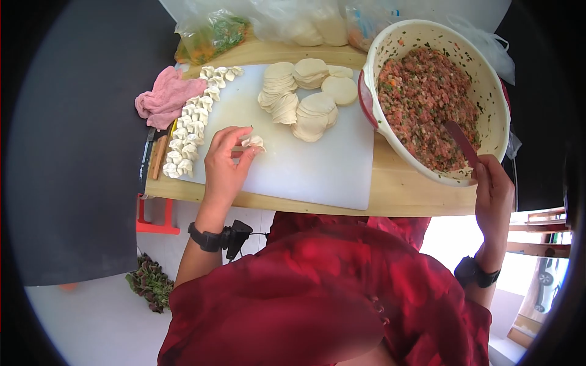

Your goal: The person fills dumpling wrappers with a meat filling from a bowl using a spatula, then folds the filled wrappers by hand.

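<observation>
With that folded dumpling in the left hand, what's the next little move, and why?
Probably set the dumpling at the near end of the row of dumplings along the board. It looks pleated shut in the left hand, and the right hand already holds the spatula in the bowl of filling.

cutting board (317, 171): white plastic, smooth, matt, dusted pale
table (403, 192): light wood, smooth, showing just beside the cutting board's near edge
wrappers (305, 100): soft pale dough, matt and floury, stacked on the cutting board
folded dumpling (253, 142): same dough, pleated, pinched in the left hand (226, 168)
bowl (497, 97): cream plastic, slightly glossy, red rim, right of the cutting board
filling (427, 104): coarse, moist mince, flecked green
spatula (462, 143): smooth reddish blade, held by the right hand (494, 195)
cloth (165, 97): pink, nubbly terry, left of the cutting board
bags (293, 21): clear crinkled plastic film, glossy
</observation>
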Action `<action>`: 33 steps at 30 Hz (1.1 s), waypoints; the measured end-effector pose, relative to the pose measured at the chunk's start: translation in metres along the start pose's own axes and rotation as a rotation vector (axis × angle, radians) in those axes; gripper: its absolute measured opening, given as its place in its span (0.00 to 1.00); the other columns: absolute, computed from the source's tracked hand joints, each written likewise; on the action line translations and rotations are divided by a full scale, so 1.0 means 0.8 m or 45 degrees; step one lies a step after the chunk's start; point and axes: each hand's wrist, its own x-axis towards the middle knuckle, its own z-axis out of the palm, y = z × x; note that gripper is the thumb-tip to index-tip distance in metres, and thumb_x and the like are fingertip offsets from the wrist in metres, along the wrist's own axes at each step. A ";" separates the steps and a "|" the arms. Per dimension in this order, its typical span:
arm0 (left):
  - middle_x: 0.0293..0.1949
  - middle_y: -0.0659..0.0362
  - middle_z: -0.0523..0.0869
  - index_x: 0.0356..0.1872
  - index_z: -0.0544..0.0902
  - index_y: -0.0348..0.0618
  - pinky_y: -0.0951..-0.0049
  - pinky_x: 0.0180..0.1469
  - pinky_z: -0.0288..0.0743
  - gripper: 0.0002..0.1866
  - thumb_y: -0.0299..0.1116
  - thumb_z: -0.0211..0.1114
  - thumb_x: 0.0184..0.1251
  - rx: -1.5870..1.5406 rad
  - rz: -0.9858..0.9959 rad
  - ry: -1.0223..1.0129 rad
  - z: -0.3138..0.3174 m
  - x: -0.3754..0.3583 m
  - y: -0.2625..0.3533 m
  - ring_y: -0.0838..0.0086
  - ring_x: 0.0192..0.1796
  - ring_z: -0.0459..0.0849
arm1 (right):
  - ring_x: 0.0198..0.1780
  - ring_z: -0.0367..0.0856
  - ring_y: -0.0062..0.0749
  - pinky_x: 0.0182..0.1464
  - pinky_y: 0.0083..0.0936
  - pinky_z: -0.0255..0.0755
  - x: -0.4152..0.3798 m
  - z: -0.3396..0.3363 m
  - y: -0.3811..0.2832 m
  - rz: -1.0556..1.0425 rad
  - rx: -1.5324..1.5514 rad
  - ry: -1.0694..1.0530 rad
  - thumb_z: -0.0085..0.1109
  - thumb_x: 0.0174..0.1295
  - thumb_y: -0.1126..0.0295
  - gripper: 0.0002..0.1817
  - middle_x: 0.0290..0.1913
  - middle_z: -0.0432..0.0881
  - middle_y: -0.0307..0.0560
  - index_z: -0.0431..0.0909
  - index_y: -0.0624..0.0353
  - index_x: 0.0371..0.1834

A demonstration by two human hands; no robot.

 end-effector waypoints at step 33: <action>0.53 0.55 0.82 0.40 0.81 0.44 0.63 0.53 0.76 0.07 0.33 0.61 0.65 1.404 0.198 0.152 -0.235 0.236 -0.226 0.56 0.53 0.78 | 0.37 0.71 0.13 0.41 0.17 0.69 -0.016 0.145 -0.045 0.402 0.916 -0.895 0.55 0.70 0.66 0.10 0.37 0.76 0.32 0.76 0.60 0.48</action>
